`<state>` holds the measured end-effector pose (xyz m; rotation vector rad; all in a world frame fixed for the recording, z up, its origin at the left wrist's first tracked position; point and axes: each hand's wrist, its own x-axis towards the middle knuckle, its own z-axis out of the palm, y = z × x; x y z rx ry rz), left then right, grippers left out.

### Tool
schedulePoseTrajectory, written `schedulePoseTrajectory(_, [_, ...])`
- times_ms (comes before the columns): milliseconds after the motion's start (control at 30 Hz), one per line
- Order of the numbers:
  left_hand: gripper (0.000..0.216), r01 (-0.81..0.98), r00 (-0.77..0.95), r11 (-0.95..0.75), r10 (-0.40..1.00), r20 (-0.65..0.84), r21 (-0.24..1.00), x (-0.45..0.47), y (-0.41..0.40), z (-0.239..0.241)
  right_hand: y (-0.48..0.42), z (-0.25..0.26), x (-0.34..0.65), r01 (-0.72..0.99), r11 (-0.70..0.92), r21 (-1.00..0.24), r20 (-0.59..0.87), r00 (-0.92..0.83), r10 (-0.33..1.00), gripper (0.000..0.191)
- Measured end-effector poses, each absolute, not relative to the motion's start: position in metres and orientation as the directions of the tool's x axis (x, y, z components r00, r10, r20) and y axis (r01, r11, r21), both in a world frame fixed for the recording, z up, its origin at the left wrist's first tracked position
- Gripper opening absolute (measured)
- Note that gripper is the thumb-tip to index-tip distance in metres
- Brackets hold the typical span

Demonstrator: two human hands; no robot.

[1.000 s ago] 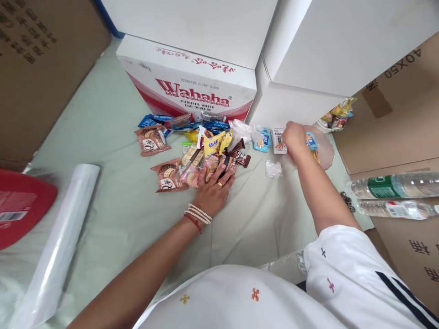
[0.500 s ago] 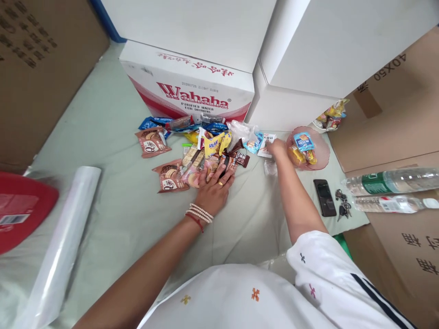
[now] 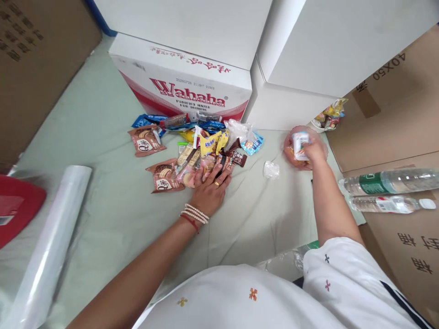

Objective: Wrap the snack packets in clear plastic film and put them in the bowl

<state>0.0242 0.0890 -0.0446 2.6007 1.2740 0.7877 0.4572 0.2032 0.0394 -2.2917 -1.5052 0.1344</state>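
Note:
My left hand [image 3: 210, 192] lies with its fingers spread on the near edge of a heap of wrapped snacks. Around its fingertips are a pink packet [image 3: 188, 176] and a brown chocolate-coloured wrapper [image 3: 239, 158]. Yellow packets [image 3: 210, 144] top the heap, and two brown "Q" cake packets [image 3: 163, 177] lie at its left. My right hand [image 3: 314, 150] pinches a small white snack packet [image 3: 299, 147] over a pink clear bowl [image 3: 287, 148]. The packet and hand hide most of what is inside the bowl. Between my hands sits a small clear-wrapped white item [image 3: 271, 170].
A Wahaha water carton [image 3: 185, 89] and white boxes [image 3: 288, 103] stand behind the snacks. To the right lie two plastic bottles [image 3: 391, 181] by cardboard. Another container of snacks [image 3: 331, 116] is at the back right. A plastic film roll [image 3: 58, 237] lies left.
My right hand has taken the white packet off the cloth and carried it right, over the bowl. That arm now covers the phone and keys. My left hand stays on the heap.

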Motion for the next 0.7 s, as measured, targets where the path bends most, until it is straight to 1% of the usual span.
schedulePoseTrajectory(67, [0.059, 0.701, 0.502, -0.630, 0.769, 0.395, 0.336, 0.024, 0.089, -0.045, 0.199, 0.034, 0.450, 0.867, -0.396, -0.301, 0.115, 0.446, 0.888, 0.042])
schedulePoseTrajectory(133, [0.058, 0.701, 0.506, -0.633, 0.766, 0.396, 0.328, 0.024, 0.089, -0.046, 0.195, 0.035, 0.435, 0.884, -0.409, -0.226, 0.142, 0.445, 0.884, 0.038])
schedulePoseTrajectory(200, [0.058, 0.700, 0.512, -0.637, 0.763, 0.395, 0.324, 0.024, 0.089, -0.046, 0.194, 0.042, 0.417, 0.901, -0.396, -0.177, 0.235, 0.430, 0.872, 0.038])
schedulePoseTrajectory(267, [0.059, 0.700, 0.512, -0.637, 0.763, 0.394, 0.324, 0.024, 0.089, -0.045, 0.199, 0.047, 0.393, 0.915, -0.364, -0.172, 0.324, 0.402, 0.857, 0.040])
schedulePoseTrajectory(300, [0.060, 0.700, 0.510, -0.635, 0.765, 0.394, 0.326, 0.024, 0.089, -0.045, 0.203, 0.048, 0.379, 0.921, -0.344, -0.180, 0.311, 0.385, 0.869, 0.042])
schedulePoseTrajectory(333, [0.062, 0.701, 0.509, -0.634, 0.766, 0.392, 0.328, 0.024, 0.089, -0.045, 0.208, 0.046, 0.364, 0.923, -0.334, -0.191, 0.247, 0.374, 0.894, 0.044])
schedulePoseTrajectory(367, [0.063, 0.701, 0.507, -0.631, 0.768, 0.391, 0.331, 0.024, 0.089, -0.044, 0.215, 0.041, 0.349, 0.916, -0.345, -0.205, 0.123, 0.374, 0.919, 0.046])
schedulePoseTrajectory(400, [0.064, 0.702, 0.505, -0.629, 0.770, 0.390, 0.333, 0.024, 0.089, -0.044, 0.221, 0.035, 0.335, 0.899, -0.380, -0.217, -0.031, 0.383, 0.923, 0.047])
schedulePoseTrajectory(433, [0.064, 0.702, 0.505, -0.629, 0.770, 0.390, 0.333, 0.024, 0.089, -0.044, 0.228, 0.028, 0.322, 0.872, -0.434, -0.228, -0.151, 0.409, 0.900, 0.047])
schedulePoseTrajectory(467, [0.064, 0.701, 0.506, -0.631, 0.769, 0.392, 0.333, 0.024, 0.089, -0.044, 0.235, 0.020, 0.311, 0.843, -0.482, -0.240, -0.231, 0.433, 0.871, 0.047])
schedulePoseTrajectory(500, [0.063, 0.700, 0.506, -0.633, 0.767, 0.394, 0.332, 0.024, 0.088, -0.045, 0.240, 0.012, 0.302, 0.816, -0.521, -0.252, -0.264, 0.460, 0.848, 0.046])
schedulePoseTrajectory(533, [0.062, 0.699, 0.507, -0.634, 0.766, 0.395, 0.331, 0.024, 0.088, -0.045, 0.244, 0.005, 0.294, 0.798, -0.543, -0.263, -0.262, 0.482, 0.836, 0.045])
schedulePoseTrajectory(600, [0.058, 0.701, 0.509, -0.634, 0.765, 0.394, 0.327, 0.024, 0.088, -0.045, 0.248, -0.006, 0.282, 0.783, -0.541, -0.306, -0.196, 0.505, 0.841, 0.040])
schedulePoseTrajectory(633, [0.056, 0.703, 0.508, -0.633, 0.766, 0.393, 0.324, 0.024, 0.089, -0.046, 0.248, -0.011, 0.278, 0.772, -0.531, -0.350, -0.154, 0.511, 0.845, 0.037])
schedulePoseTrajectory(700, [0.054, 0.707, 0.510, -0.632, 0.767, 0.391, 0.318, 0.024, 0.089, -0.046, 0.245, -0.018, 0.270, 0.712, -0.490, -0.502, -0.082, 0.525, 0.847, 0.032])
